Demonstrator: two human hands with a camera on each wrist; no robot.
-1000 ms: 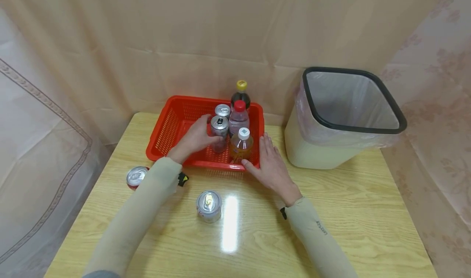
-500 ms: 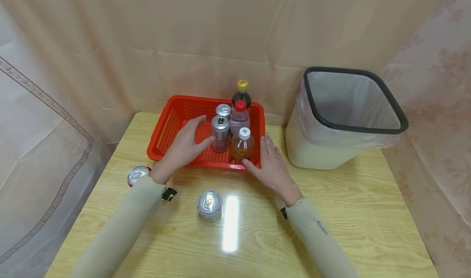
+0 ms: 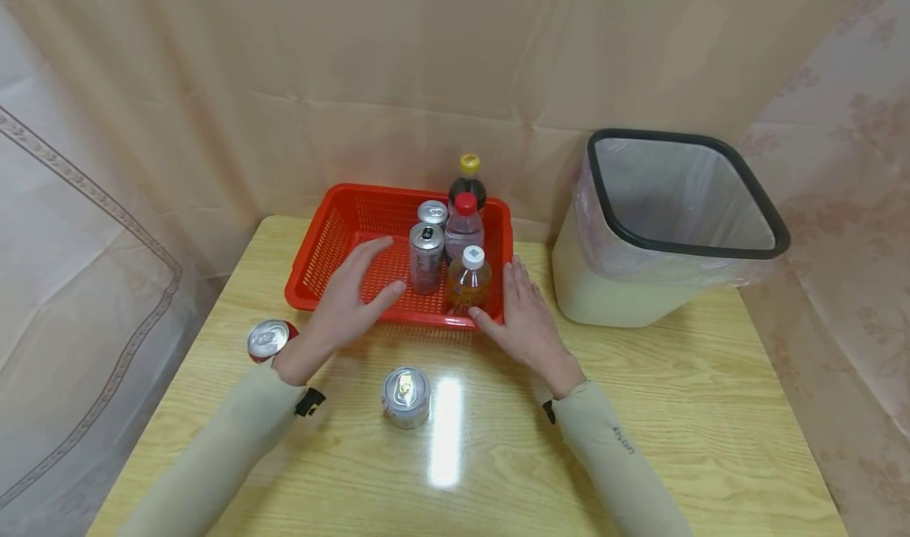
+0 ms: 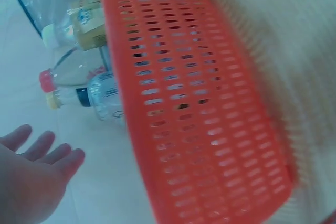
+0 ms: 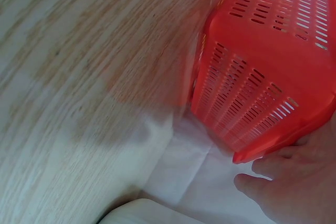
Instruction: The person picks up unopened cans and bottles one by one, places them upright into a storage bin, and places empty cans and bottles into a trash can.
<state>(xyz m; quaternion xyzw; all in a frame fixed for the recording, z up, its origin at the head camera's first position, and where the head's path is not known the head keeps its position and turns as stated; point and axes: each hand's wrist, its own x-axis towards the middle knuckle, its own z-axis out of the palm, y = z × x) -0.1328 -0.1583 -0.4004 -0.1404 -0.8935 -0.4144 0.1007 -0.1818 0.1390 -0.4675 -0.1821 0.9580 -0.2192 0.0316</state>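
Note:
My left hand (image 3: 341, 304) hovers over the front left of a red plastic basket (image 3: 297, 272), thumb and fingers apart, holding nothing. Just right of it a silver drink can (image 3: 426, 264) stands upright inside, with a second can (image 3: 432, 213) behind. Three bottles line the basket's right side: an amber drink with a white cap (image 3: 468, 288), one with a red cap (image 3: 464, 225), and a dark one with a yellow cap (image 3: 468, 189). My right hand (image 3: 526, 328) rests straight-fingered along the basket's right side, thumb at the front right corner.
On the wooden table (image 3: 498, 458), a silver can (image 3: 406, 401) stands in front of the basket. A red can (image 3: 268, 339) sits beside my left wrist. At the right is a cream bin (image 3: 597, 292) with a black rim and plastic liner. A beige cloth (image 3: 398, 71) hangs behind.
My left hand lets go of the silver can inside the basket and draws back to the left and toward me. The right hand stays at the basket's corner.

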